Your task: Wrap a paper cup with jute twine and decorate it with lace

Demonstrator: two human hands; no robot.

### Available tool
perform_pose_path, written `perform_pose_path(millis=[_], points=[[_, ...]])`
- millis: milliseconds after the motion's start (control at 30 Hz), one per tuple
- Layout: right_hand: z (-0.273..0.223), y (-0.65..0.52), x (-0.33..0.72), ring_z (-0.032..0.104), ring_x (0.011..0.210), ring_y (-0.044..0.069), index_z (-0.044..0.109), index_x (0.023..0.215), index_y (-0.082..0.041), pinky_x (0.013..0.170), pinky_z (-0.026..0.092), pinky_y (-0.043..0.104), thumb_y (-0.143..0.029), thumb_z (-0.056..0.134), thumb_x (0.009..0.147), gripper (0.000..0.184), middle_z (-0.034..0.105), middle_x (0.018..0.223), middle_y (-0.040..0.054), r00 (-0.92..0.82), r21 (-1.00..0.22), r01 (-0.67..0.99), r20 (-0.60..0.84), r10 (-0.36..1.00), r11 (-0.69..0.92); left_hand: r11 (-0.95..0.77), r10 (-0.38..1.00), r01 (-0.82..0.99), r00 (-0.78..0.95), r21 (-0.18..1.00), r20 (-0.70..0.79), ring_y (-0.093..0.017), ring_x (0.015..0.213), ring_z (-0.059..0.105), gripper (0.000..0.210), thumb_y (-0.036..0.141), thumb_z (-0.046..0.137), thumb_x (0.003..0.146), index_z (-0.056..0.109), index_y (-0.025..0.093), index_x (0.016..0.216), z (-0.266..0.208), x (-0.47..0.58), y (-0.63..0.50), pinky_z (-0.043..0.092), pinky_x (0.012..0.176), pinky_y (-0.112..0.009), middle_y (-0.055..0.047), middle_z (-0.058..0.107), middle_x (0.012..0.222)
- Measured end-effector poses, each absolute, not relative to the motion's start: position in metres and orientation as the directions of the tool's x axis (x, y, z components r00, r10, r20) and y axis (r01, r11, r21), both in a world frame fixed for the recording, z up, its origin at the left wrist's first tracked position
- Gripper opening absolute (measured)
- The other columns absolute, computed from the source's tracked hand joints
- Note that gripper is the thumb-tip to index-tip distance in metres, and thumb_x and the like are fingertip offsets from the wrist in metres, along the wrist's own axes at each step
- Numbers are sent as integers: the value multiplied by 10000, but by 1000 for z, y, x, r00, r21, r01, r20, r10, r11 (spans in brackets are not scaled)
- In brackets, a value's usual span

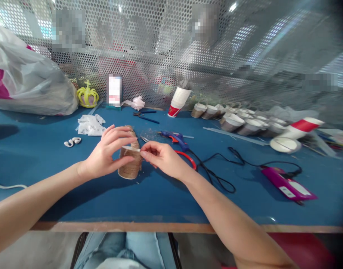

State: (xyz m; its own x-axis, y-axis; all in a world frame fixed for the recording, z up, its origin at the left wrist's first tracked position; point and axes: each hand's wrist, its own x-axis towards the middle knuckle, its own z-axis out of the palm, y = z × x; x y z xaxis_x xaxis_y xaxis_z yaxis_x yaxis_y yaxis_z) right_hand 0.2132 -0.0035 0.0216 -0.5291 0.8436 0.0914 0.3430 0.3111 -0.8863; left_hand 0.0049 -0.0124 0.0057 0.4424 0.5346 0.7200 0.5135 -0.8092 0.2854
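A small paper cup [129, 168] wrapped in brown twine stands on the blue table, its white rim showing at the top. My left hand [107, 151] is open at its left side, thumb in front of the cup and fingers spread above it. With thumb and index finger together, my right hand [160, 157] pinches at the right edge of the rim; what lies between the fingertips is too small to make out. Just behind the cup is a brown twine-like piece [134, 139], partly hidden by my left fingers. Scissors with a red handle [189, 158] lie partly under my right hand.
A blue glue gun [177, 140] lies behind my right hand, near a black cable and purple power strip [289, 186]. Further back are pliers [146, 116], stacked paper cups [179, 100], several wrapped cups [233, 121], crumpled white material [90, 125] and a plastic bag [31, 82].
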Motion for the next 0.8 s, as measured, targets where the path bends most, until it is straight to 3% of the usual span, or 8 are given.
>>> perform_pose_path(millis=[133, 200, 267, 467, 600, 667, 800], points=[[22, -4, 212, 446, 525, 83, 561, 799, -166, 508, 379, 230, -287, 538, 833, 129, 510, 644, -28, -520, -888, 347, 84, 850, 301, -612, 750, 453, 72, 649, 657, -171, 815, 604, 129, 303, 589, 797, 554, 179, 798, 8, 1, -7, 467, 762, -309, -34, 641, 798], [23, -4, 212, 444, 519, 81, 559, 794, -163, 497, 376, 228, -281, 537, 831, 125, 513, 646, -25, -509, -888, 357, 77, 857, 291, -503, 828, 359, -63, 787, 558, -122, 604, 546, 178, 317, 570, 801, 497, 186, 704, 8, -1, -3, 438, 617, -257, 18, 580, 612], [23, -4, 211, 440, 511, 79, 553, 788, -162, 481, 369, 224, -280, 537, 829, 126, 512, 641, -25, -498, -885, 368, 70, 864, 284, -450, 867, 281, -88, 848, 490, -98, 505, 479, 216, 324, 539, 817, 463, 190, 665, 9, -3, 0, 392, 550, -237, 44, 525, 516], [21, -3, 210, 423, 486, 66, 533, 783, -162, 456, 348, 210, -282, 529, 829, 129, 492, 633, -36, -495, -896, 360, 53, 867, 260, -334, 934, 391, 17, 857, 356, -96, 479, 434, 491, 406, 349, 898, 412, 183, 465, 4, -5, 8, 365, 552, -256, 14, 464, 452], [22, -3, 211, 428, 497, 70, 535, 785, -166, 464, 350, 212, -293, 524, 833, 136, 490, 641, -36, -502, -885, 371, 63, 863, 280, -408, 909, 335, 60, 850, 413, -145, 749, 576, 208, 381, 544, 800, 551, 174, 777, 1, -6, 10, 446, 707, -276, -24, 620, 789], [23, -4, 210, 429, 506, 74, 539, 787, -167, 476, 356, 217, -294, 521, 836, 138, 491, 642, -35, -507, -877, 376, 77, 858, 301, -471, 882, 317, 201, 823, 427, -187, 925, 585, 273, 388, 595, 766, 554, 181, 939, 2, -5, 7, 446, 821, -318, -64, 631, 981], [24, -5, 208, 430, 543, 83, 556, 791, -168, 513, 367, 224, -287, 529, 836, 130, 500, 650, -33, -524, -854, 380, 118, 844, 356, -601, 786, 384, 441, 701, 432, -246, 1035, 553, 300, 394, 668, 706, 586, 178, 898, 6, 3, -4, 414, 910, -379, -85, 648, 965]])
